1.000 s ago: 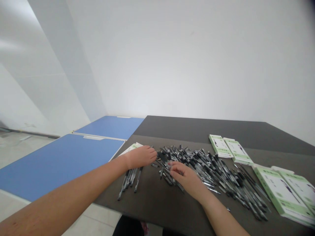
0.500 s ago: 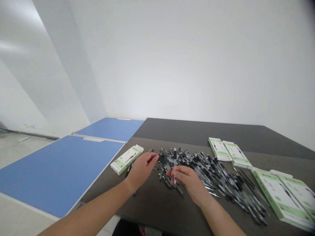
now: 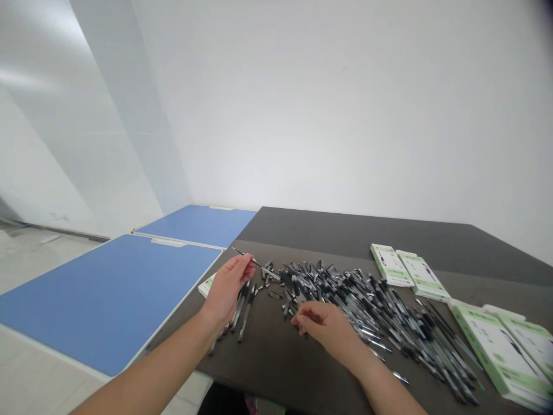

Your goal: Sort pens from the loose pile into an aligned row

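Observation:
My left hand [image 3: 231,282] pinches a slim pen refill [image 3: 265,270] between thumb and fingertips, its narrow tip pointing up and left. Below that hand lie several pens [image 3: 246,311] side by side, and a green-and-white box [image 3: 206,286] is mostly hidden behind it. My right hand [image 3: 322,323] is closed on a clear pen barrel [image 3: 298,291] with a dark upper end, held tilted at the near left edge of the pile. The pile of pen parts [image 3: 358,300], clear and black, spreads to the right of both hands.
Two green-and-white pen boxes [image 3: 391,265] lie behind the pile, and two more [image 3: 503,346] at the right. Small caps [image 3: 266,271] are scattered left of the pile. Blue-topped tables [image 3: 116,300] adjoin the dark table [image 3: 276,363] on the left; a white wall stands behind.
My left hand has moved left from beside the pile and now holds the refill out. The barrel in my right hand has gone from upright to tilted, slightly lower.

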The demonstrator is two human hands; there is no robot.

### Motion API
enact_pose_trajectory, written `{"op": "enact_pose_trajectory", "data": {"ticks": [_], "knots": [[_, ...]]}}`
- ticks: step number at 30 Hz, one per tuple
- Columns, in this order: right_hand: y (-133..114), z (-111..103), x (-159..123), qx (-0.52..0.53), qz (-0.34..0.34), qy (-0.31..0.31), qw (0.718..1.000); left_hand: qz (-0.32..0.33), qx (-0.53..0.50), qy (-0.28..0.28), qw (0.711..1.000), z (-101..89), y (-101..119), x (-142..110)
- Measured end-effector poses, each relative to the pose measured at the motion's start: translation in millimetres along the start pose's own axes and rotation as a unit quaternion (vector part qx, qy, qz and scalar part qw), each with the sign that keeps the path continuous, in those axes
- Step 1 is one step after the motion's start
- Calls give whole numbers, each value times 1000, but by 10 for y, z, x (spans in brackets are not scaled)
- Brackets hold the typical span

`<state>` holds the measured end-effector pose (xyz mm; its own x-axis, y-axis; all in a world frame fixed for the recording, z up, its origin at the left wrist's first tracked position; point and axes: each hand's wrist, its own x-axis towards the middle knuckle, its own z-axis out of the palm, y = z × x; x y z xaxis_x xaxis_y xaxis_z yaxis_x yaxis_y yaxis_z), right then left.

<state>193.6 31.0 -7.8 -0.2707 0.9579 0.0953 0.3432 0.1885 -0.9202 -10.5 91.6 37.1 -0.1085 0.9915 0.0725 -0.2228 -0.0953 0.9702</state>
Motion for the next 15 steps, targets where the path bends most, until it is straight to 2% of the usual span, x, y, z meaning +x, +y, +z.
{"op": "enact_pose_trajectory", "data": {"ticks": [3,5,15], "knots": [[15,49,11,-146,-40,8,989,0,-28,-1,1000,-59,66,23],[22,67,14,-193,-61,10,979,3,-15,-18,1000,-66,71,0],[22,56,18,-247,-63,9,967,30,97,-43,994,-84,43,-10]]}}
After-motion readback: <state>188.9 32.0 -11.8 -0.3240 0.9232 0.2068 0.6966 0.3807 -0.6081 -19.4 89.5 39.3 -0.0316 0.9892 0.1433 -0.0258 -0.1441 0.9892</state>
